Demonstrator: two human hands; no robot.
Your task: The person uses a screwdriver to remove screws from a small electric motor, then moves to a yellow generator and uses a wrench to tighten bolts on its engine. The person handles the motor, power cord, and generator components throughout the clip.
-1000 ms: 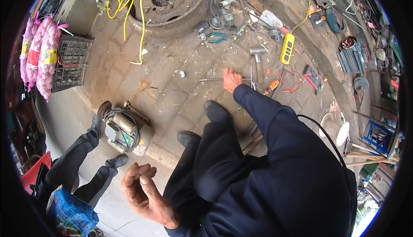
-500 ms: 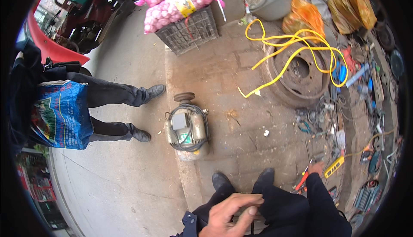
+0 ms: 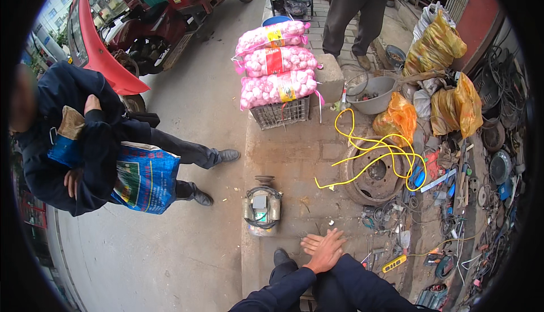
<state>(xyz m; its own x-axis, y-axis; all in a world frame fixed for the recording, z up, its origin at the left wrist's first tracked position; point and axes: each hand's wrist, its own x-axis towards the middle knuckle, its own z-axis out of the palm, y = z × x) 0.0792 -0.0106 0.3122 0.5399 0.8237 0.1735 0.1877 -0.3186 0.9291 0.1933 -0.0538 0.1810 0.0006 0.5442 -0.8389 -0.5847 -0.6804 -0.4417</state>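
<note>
My left hand (image 3: 325, 256) lies across my right hand (image 3: 310, 243) just in front of my knees, the two touching. The left one is on top, its fingers stretched out. The right hand's fingers show to the left of it, also stretched, while its palm is hidden. I see nothing held in either hand. Beyond them on the left stands an electric motor (image 3: 262, 213) with a dark cable wound around it and a pulley at its far end. A yellow power strip (image 3: 394, 264) lies on the ground to the right of my hands.
A rusty wheel rim (image 3: 357, 187) lies ahead right, with a loose yellow cord (image 3: 369, 147) over it. Tools and scraps cover the right side. Pink net bags of garlic (image 3: 277, 88) sit on a black crate (image 3: 281, 113). A person (image 3: 85, 142) stands left, holding a blue bag (image 3: 148, 179).
My right hand has left the tools beside the power strip and come to the middle, meeting my left hand. The view has tilted up, so more of the street shows.
</note>
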